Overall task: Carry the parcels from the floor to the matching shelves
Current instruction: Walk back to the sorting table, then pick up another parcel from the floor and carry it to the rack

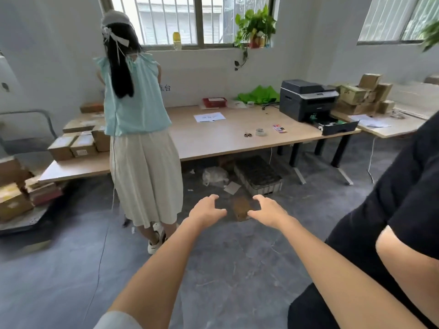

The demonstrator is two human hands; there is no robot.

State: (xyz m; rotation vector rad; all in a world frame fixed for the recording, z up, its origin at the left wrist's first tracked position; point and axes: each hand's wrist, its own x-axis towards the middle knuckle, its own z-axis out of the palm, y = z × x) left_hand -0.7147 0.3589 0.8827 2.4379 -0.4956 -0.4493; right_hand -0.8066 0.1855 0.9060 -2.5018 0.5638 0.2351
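Observation:
A small brown cardboard parcel (240, 208) lies on the grey floor in front of the long table. Both my arms stretch out toward it. My left hand (206, 210) hovers to its left, fingers spread and curved, holding nothing. My right hand (268, 210) is at the parcel's right side, fingers also apart and empty; its thumb hides part of the parcel's edge. More cardboard parcels (79, 145) are stacked on the table's left end, and others (364, 95) pile on the table at far right. No shelves are visible.
A person in a light top and pale skirt (142, 148) stands left of the parcel, facing the table (225, 136). Another person in black (403, 210) is close on my right. A dark crate (257, 176) and plastic wrap (215, 176) lie under the table. A printer (308, 99) sits on it. Boxes (14, 200) load a cart at left.

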